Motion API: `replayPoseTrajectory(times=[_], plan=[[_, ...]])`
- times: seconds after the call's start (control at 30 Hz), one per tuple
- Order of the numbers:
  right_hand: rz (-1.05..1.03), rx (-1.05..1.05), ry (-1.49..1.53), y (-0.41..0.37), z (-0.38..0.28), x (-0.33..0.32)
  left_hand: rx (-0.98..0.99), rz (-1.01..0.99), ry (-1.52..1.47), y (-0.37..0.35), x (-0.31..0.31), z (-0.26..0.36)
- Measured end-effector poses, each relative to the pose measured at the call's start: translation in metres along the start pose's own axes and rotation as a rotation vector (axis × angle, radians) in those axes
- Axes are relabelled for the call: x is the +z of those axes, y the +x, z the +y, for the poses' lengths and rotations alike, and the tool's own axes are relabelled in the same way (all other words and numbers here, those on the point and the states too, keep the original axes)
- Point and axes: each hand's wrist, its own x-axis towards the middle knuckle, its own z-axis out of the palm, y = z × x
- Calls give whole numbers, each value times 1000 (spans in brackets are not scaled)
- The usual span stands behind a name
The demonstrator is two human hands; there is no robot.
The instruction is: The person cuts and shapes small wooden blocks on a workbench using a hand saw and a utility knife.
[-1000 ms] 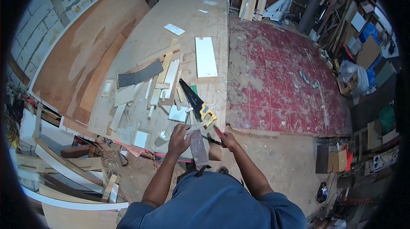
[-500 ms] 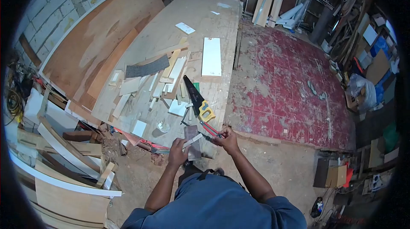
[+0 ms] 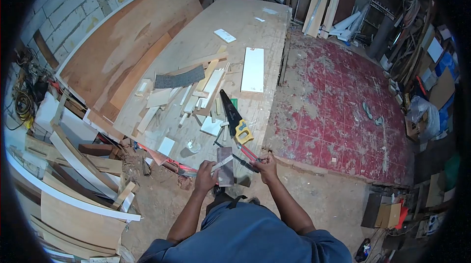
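big plywood sheet (image 3: 235, 32) lies flat as a bench, w/ the saw (image 3: 234, 116) near its close edge, yellow handle toward the person. red floor (image 3: 333, 101) is right of the saw. brown board (image 3: 122, 52) leans on the wall well left of it. white board (image 3: 253, 69) sits just beyond the saw's tip, dark strip (image 3: 179, 77) and offcuts (image 3: 196, 94) left of the saw. both hands meet just below the saw handle, at the bench edge. left hand (image 3: 205, 177) is pinching a pale strip (image 3: 222, 164) by its near end; its long axis runs up-right toward the right hand (image 3: 267, 165), the nearer one to the free end. right hand is closed round red-handled pliers (image 3: 249, 154), just beside that end; touching or not, can't tell. grey flat piece (image 3: 225, 172) sits under the strip, btwn the hands.
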Motion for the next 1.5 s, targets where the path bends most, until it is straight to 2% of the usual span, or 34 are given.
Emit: replayPoseTrajectory(times=[0.1, 0.2, 0.27, 0.43, 0.5, 0.53, 0.6, 0.63, 0.7, 0.73, 0.8, 0.9, 1.1, 1.4, 1.5], plan=[[53, 72, 4, 3, -4, 0, 17, 11, 18, 7, -4, -1], [35, 12, 43, 8, -13, 6, 42, 27, 36, 16, -11, -3], [6, 9, -8, 15, -14, 8, 51, 29, 38, 22, -14, -6], [-119, 21, 168, 30, -28, 21, 101, 28, 76, 39, -27, 0], [-196, 27, 243, 33, -31, 22, 228, 42, 152, 50, -38, 9], [-201, 36, 239, 31, -36, 28, 218, 46, 154, 54, -44, 14], [-226, 30, 294, 28, -48, 41, 376, 62, 235, 64, -58, 24], [-215, 47, 307, 27, -55, 47, 369, 65, 236, 68, -62, 25], [-226, 39, 294, 22, -67, 58, 547, 100, 287, 75, -71, 27], [-232, 27, 286, 20, -71, 63, 540, 102, 289, 78, -77, 27], [-262, 31, 272, 22, -76, 67, 748, 102, 361, 88, -89, 26], [-306, 18, 353, 21, -84, 80, 830, 52, 402, 100, -108, 31], [-335, -131, 250, 16, -90, 104, 809, 100, 379, 121, -133, 42], [-161, -151, 287, 21, -86, 106, 724, 120, 294, 121, -125, 35], [-171, -142, 322, 16, -88, 105, 676, 104, 263, 114, -116, 26]])
